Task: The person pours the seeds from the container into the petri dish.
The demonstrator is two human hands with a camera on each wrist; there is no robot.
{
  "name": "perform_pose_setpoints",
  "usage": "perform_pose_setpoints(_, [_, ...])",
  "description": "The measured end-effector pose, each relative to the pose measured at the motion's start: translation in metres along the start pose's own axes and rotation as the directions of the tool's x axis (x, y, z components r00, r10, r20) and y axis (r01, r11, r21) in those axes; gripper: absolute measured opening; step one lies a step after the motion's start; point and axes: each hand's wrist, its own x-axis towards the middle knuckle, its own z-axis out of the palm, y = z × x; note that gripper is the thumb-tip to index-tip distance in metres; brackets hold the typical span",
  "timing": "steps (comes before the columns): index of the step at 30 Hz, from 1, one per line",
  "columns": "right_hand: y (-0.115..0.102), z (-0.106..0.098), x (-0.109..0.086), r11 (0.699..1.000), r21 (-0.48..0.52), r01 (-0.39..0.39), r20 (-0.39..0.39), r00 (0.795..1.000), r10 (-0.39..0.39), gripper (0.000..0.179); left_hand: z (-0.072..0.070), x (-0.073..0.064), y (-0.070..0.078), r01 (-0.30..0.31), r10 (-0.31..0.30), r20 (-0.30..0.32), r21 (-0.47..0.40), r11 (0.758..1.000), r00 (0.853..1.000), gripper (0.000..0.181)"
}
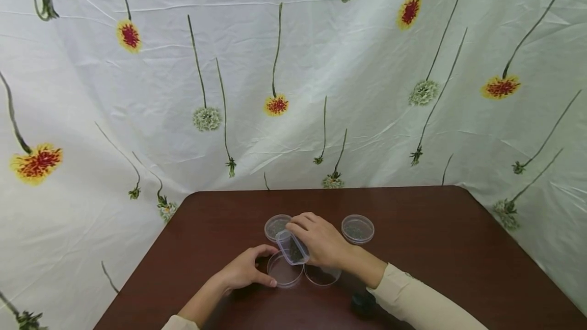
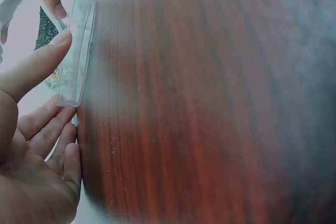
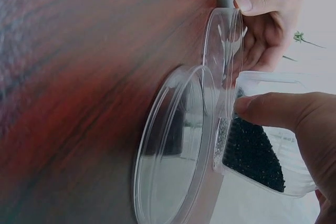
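My left hand [image 1: 246,269] holds a clear petri dish [image 1: 285,275] at its left side, thumb at the rim and fingers around the far edge. My right hand [image 1: 321,238] grips a small clear plastic container [image 1: 283,239], tilted low over that dish. Black granules [image 3: 252,153] lie heaped along the container's lower side in the right wrist view. Whether any have fallen into the dish, I cannot tell. Another clear petri dish [image 3: 168,182] sits just right of the held one, partly behind my right hand in the head view.
Farther back stand two more petri dishes, a left one [image 1: 275,224] partly hidden by my right hand and a right one [image 1: 357,229], both with dark bits inside. A black object [image 1: 362,303] lies under my right forearm on the brown table [image 1: 206,228]. Flowered cloth [image 1: 247,141] hangs behind.
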Motion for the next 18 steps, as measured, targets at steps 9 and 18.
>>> perform_pose_setpoints(9, [-0.0031,0.0002,0.0024,0.999,-0.046,0.018,-0.005,1.000,-0.018,0.081,-0.0001,0.0006,0.0003,0.004,-0.004,0.002,-0.006,1.000,1.000,0.073])
perform_pose_setpoints(18, [-0.0038,0.0002,0.0048,0.996,-0.068,0.052,-0.023,0.998,-0.053,0.083,-0.0003,0.0020,-0.0013,0.011,-0.011,0.008,-0.005,1.000,1.000,0.073])
